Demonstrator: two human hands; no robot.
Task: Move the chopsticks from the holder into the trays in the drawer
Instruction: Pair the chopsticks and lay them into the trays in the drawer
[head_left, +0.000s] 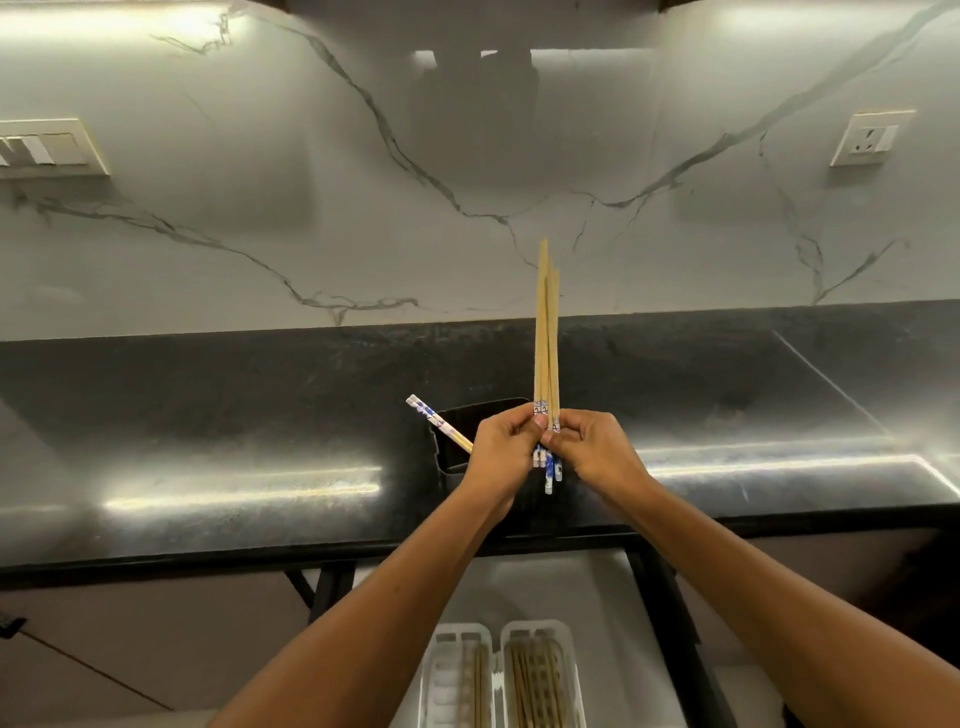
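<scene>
A bundle of wooden chopsticks with blue-and-white patterned ends stands upright above the counter. My left hand and my right hand both grip its lower end. Behind my hands stands the black holder, partly hidden. A chopstick leans out of it to the left. Below, in the open drawer, lie two white trays. The left tray holds a few chopsticks and the right tray holds several.
The black polished counter runs across the view with a marble backsplash behind. Wall sockets sit on the backsplash at far left and right. The white drawer is open under the counter's front edge.
</scene>
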